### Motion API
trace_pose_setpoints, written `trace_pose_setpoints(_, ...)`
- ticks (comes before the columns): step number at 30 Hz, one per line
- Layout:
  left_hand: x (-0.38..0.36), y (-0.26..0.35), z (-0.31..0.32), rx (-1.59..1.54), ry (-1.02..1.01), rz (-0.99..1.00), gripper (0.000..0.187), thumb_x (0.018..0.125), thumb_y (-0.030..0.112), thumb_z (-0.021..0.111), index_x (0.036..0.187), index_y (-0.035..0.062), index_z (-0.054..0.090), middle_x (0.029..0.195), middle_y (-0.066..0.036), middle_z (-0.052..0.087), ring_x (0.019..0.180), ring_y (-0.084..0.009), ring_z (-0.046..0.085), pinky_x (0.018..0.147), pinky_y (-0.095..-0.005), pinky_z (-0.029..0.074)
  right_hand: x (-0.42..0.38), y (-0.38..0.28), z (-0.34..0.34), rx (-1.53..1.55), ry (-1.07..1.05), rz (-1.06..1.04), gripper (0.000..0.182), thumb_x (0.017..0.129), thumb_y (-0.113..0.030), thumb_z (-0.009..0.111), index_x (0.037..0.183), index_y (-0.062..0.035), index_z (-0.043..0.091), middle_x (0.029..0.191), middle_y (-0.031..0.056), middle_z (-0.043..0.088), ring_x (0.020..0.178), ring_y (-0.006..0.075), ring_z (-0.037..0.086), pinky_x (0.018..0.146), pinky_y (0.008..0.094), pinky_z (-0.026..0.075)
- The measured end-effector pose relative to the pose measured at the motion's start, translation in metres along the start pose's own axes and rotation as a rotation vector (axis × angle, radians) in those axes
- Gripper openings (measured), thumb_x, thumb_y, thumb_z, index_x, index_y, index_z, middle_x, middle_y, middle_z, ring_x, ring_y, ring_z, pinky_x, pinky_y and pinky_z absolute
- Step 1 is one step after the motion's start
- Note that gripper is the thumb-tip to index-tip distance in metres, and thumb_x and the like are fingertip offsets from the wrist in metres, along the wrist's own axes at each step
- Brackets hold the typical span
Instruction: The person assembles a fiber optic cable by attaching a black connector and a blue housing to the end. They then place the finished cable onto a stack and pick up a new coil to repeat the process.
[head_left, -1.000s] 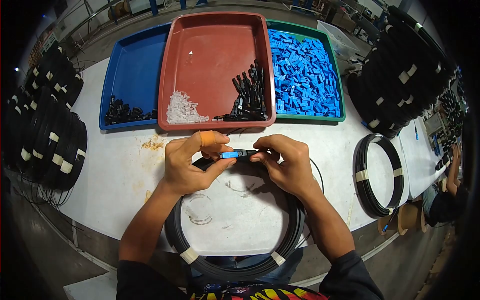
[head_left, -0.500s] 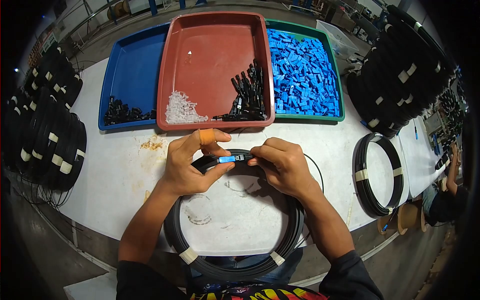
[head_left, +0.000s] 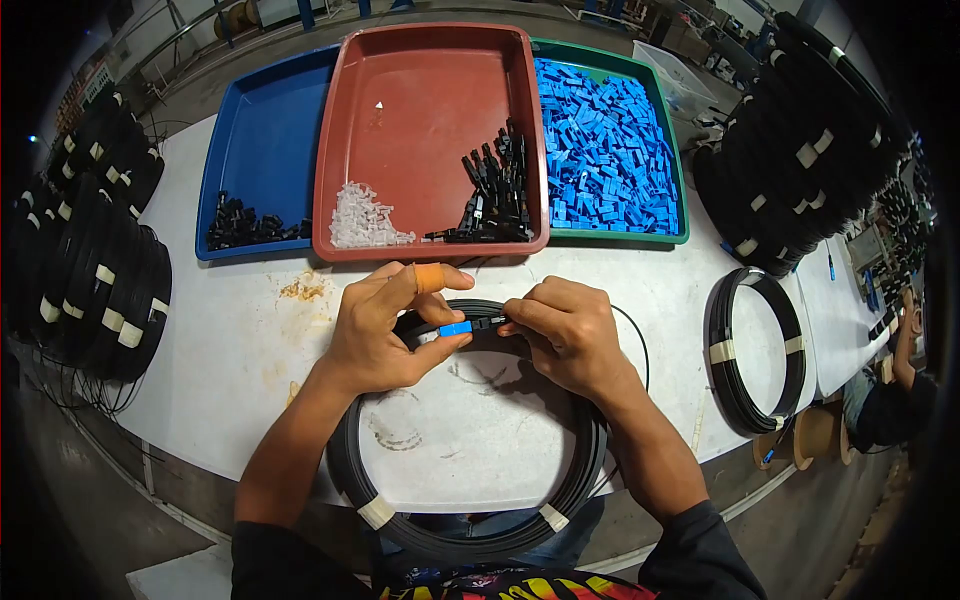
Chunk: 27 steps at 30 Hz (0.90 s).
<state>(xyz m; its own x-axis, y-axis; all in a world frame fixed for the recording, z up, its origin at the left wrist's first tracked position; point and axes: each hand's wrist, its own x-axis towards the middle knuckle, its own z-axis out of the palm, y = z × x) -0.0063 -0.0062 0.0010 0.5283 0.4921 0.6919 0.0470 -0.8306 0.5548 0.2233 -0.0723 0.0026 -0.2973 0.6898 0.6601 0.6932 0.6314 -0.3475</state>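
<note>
Where the two hands meet above the white table, a small blue connector is pinched between the thumb and fingers of the left hand, whose forefinger wears an orange wrap. The right hand closes its fingertips on the black piece joined to the connector's right end; how the two parts fit is hidden by the fingers. Both hands sit over the far rim of a black cable coil, bound with pale tape; its near edge hangs past the table edge. Beyond lie a blue tray with black parts, a red tray holding clear pieces and black connectors, and a green tray filled with blue housings. A second coil rests at right. Stacked coils at both sides are cut off by the dark lens border. No writing is legible.
</note>
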Motion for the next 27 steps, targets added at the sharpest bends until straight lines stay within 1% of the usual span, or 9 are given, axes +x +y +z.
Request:
trace_pose_setpoints(3,0.0015,0.0003,-0.0052,-0.002,-0.08,-0.062,0.056,0.071,0.002,0.089,0.121,0.0018,0.062,0.087,-0.009,0.076,0.079,-0.0152,0.076,0.076,-0.0276,0.058,-0.0009,0.001,0.0001,0.027,0.004,0.014,0.023,0.065,0.006,0.081,0.085,-0.0015,0.073,0.068,0.007,0.063,0.06,0.0234,0.06,0.053,0.0372,0.047)
trace_pose_setpoints(9,0.0028,0.0035,-0.0032,-0.129,-0.073,-0.163,0.05,0.072,0.001,0.088,0.116,0.0007,0.063,0.084,-0.009,0.075,0.08,-0.0151,0.076,0.076,-0.0263,0.058,-0.0003,0.0028,0.0024,0.053,0.002,0.016,0.024,0.063,0.007,0.08,0.085,-0.001,0.073,0.067,0.0076,0.062,0.06,0.0238,0.061,0.053,0.0372,0.047)
trace_pose_setpoints(12,0.0032,0.0052,-0.0033,-0.085,-0.111,-0.163,0.05,0.073,0.001,0.088,0.116,0.0006,0.063,0.085,-0.009,0.075,0.08,-0.0145,0.076,0.076,-0.0256,0.058,-0.0015,0.0038,0.0036,0.059,0.014,0.013,0.024,0.063,0.006,0.08,0.084,-0.0006,0.073,0.067,0.0078,0.062,0.06,0.0244,0.061,0.053,0.0371,0.047)
trace_pose_setpoints(14,0.0043,0.0063,-0.0024,-0.084,-0.114,-0.154,0.05,0.073,0.001,0.088,0.116,0.0006,0.063,0.083,-0.008,0.075,0.08,-0.0145,0.076,0.076,-0.026,0.058,-0.0016,0.0032,0.0029,0.031,-0.028,0.018,0.023,0.061,0.002,0.076,0.082,-0.0065,0.072,0.071,0.0053,0.064,0.065,0.0241,0.064,0.056,0.0374,0.051)
trace_pose_setpoints(19,0.0041,0.0051,-0.0014,-0.092,-0.109,-0.147,0.052,0.072,0.001,0.088,0.117,0.001,0.063,0.08,-0.007,0.075,0.08,-0.0147,0.076,0.077,-0.0273,0.058,-0.0023,0.0035,0.0021,0.026,-0.023,0.017,0.023,0.061,0.001,0.077,0.082,-0.0068,0.071,0.072,0.0047,0.064,0.066,0.0241,0.064,0.056,0.0374,0.051)
trace_pose_setpoints(21,0.004,0.0051,-0.0004,-0.104,-0.058,-0.16,0.055,0.073,0.001,0.088,0.12,0.0013,0.061,0.078,-0.007,0.076,0.081,-0.015,0.076,0.079,-0.0282,0.058,-0.0023,0.0021,0.0013,0.022,-0.007,0.016,0.024,0.061,0.0,0.077,0.083,-0.0068,0.071,0.072,0.0045,0.064,0.066,0.0239,0.064,0.056,0.0373,0.051)
trace_pose_setpoints(24,0.0022,0.0027,-0.0014,-0.121,-0.039,-0.132,0.058,0.073,0.001,0.088,0.124,0.0019,0.06,0.079,-0.007,0.076,0.082,-0.0152,0.077,0.081,-0.0284,0.059,0.0,-0.0006,-0.0007,0.04,0.004,-0.008,0.025,0.065,0.005,0.081,0.087,-0.0019,0.073,0.068,0.0075,0.062,0.059,0.0237,0.061,0.052,0.0372,0.047)
trace_pose_setpoints(26,0.0013,0.0027,-0.0018,-0.115,-0.042,-0.117,0.059,0.073,0.001,0.088,0.124,0.0021,0.059,0.08,-0.007,0.076,0.082,-0.0154,0.077,0.081,-0.0286,0.059,-0.003,0.0057,0.0019,-0.007,-0.014,0.016,0.019,0.07,-0.005,0.08,0.086,-0.0082,0.071,0.07,0.0043,0.06,0.063,0.0236,0.063,0.054,0.0378,0.049)
trace_pose_setpoints(27,0.0018,0.0024,-0.0015,-0.108,-0.044,-0.099,0.06,0.073,0.0,0.088,0.125,0.0023,0.059,0.08,-0.007,0.076,0.083,-0.0157,0.077,0.082,-0.0288,0.059,-0.0025,0.0063,0.0005,-0.011,-0.014,0.016,0.019,0.07,-0.005,0.08,0.086,-0.0082,0.071,0.07,0.0043,0.06,0.063,0.0236,0.063,0.054,0.0378,0.049)
